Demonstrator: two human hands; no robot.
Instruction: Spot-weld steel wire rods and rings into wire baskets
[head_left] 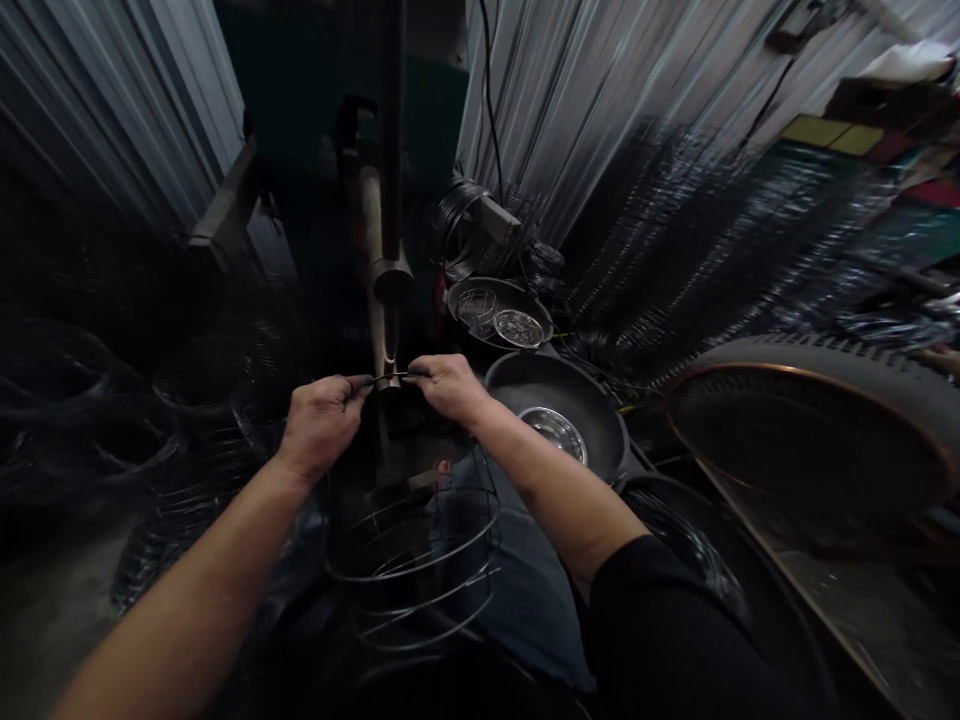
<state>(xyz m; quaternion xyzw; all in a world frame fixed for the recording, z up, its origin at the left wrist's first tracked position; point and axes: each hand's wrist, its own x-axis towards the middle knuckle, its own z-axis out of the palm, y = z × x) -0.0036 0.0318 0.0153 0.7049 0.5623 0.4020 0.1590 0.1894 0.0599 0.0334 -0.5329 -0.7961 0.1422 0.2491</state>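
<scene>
My left hand (321, 425) and my right hand (452, 388) are both closed in a pinch on a thin wire (399, 375). It runs level between them, at the tips of two metal rods. The upper rod (392, 282) comes down from a dark green machine (300, 60), and the lower arm (373, 215) reaches forward beneath it. Below my hands, over my lap, hangs a round wire cage (412, 574) made of several rings. Whether the pinched wire is part of this cage I cannot tell. My fingertips look dark.
At right stand a grey pan (611, 425) with a shiny metal dish (555, 430), and a farther pan (454, 300) holding wire pieces. A large round fan-like cover (810, 440) stands further right. Wire coils (461, 225) hang behind. Blurred wire rings (127, 440) lie at left.
</scene>
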